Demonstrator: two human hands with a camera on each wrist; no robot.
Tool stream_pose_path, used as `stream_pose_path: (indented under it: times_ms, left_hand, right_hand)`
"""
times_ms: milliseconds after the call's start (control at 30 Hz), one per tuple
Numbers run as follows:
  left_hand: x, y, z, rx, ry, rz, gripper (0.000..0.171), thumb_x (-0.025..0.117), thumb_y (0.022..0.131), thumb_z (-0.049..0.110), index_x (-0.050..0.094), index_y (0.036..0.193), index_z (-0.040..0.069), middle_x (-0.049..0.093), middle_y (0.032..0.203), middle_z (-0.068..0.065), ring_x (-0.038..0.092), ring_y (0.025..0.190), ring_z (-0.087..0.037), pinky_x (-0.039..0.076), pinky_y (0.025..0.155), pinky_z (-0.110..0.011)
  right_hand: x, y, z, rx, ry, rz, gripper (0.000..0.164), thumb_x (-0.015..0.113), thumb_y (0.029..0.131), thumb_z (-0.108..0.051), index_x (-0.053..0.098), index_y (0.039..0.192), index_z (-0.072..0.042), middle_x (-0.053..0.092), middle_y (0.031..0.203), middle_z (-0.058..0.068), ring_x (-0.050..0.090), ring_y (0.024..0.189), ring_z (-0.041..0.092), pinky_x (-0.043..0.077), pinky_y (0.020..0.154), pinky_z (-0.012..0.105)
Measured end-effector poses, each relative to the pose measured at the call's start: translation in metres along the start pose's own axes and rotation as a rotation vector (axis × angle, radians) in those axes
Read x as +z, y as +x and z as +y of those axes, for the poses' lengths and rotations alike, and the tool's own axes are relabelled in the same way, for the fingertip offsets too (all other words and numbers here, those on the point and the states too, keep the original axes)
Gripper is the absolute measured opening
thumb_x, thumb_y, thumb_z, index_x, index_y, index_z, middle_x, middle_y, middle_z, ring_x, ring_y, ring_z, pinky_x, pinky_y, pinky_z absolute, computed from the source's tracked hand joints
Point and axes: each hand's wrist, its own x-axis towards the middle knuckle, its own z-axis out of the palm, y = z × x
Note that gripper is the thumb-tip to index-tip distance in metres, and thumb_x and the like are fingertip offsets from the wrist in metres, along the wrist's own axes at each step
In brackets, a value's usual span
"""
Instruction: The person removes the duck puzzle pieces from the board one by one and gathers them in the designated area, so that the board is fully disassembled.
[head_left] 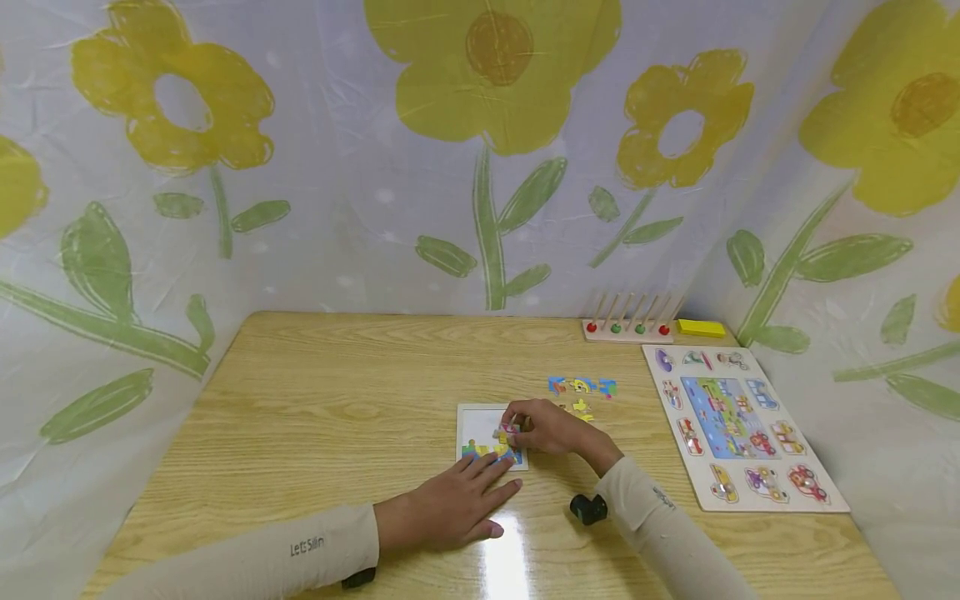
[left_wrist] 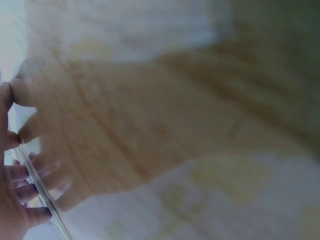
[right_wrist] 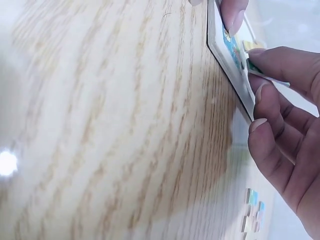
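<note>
A small white puzzle tray (head_left: 470, 414) lies on the table, with joined colourful pieces along its near edge. My left hand (head_left: 457, 504) rests with straight, spread fingers on the near side of the tray, fingertips touching the placed pieces. Above the tray's right side, my right hand (head_left: 551, 429) pinches a jigsaw piece (head_left: 504, 433) between thumb and fingers. The right wrist view shows that piece tilted over the tray edge (right_wrist: 235, 75), beside the laid pieces. In the left wrist view the left fingers (left_wrist: 37, 215) lie against the tray's rim.
Several loose jigsaw pieces (head_left: 582, 385) lie behind the right hand. To the right is a large knob puzzle board (head_left: 675, 467) with vehicle pictures. At the back stand a peg rack (head_left: 628, 331) with red and green beads and a yellow block (head_left: 701, 328). Flowered curtains enclose the table.
</note>
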Motion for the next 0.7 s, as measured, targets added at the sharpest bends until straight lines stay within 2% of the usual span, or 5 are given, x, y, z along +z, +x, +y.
stream_pose_path:
  times_ms: [200, 367, 500, 700]
  left_hand:
    - [-0.0013, -0.0002, 0.0, -0.004, -0.013, -0.025, 0.063, 0.023, 0.108, 0.052, 0.029, 0.16, 0.016, 0.024, 0.166, -0.015, 0.03, 0.151, -0.033, 0.036, 0.117, -0.046]
    - [-0.0012, -0.0004, 0.0002, -0.009, -0.032, -0.028, 0.063, 0.024, 0.108, 0.052, 0.029, 0.16, 0.016, 0.024, 0.166, -0.015, 0.029, 0.151, -0.033, 0.035, 0.118, -0.047]
    - [-0.0003, -0.0007, 0.0002, -0.007, -0.037, -0.011, 0.062, 0.025, 0.109, 0.051, 0.03, 0.159, 0.016, 0.025, 0.165, -0.015, 0.031, 0.151, -0.034, 0.036, 0.117, -0.047]
    - [0.0021, -0.0008, -0.0005, 0.005, -0.033, 0.022, 0.063, 0.025, 0.108, 0.052, 0.031, 0.159, 0.015, 0.027, 0.164, -0.016, 0.033, 0.149, -0.035, 0.038, 0.116, -0.048]
  right_hand:
    - [-0.0023, -0.002, -0.002, 0.003, -0.006, 0.026, 0.017, 0.067, 0.097, -0.014, 0.065, 0.114, -0.014, 0.065, 0.096, 0.001, 0.059, 0.078, 0.009, 0.05, 0.07, 0.025]
    - [-0.0052, -0.0037, -0.0032, -0.015, 0.004, 0.043, 0.019, 0.066, 0.098, -0.013, 0.064, 0.117, -0.012, 0.065, 0.099, 0.004, 0.058, 0.071, 0.008, 0.05, 0.068, 0.025]
    - [-0.0067, -0.0054, -0.001, -0.011, 0.024, 0.049, 0.021, 0.065, 0.099, -0.014, 0.063, 0.12, -0.012, 0.065, 0.101, 0.005, 0.056, 0.066, 0.007, 0.05, 0.064, 0.024]
    - [-0.0081, -0.0098, 0.0013, -0.012, 0.062, 0.062, 0.028, 0.064, 0.099, -0.012, 0.059, 0.126, -0.006, 0.064, 0.103, 0.01, 0.057, 0.07, 0.009, 0.05, 0.065, 0.024]
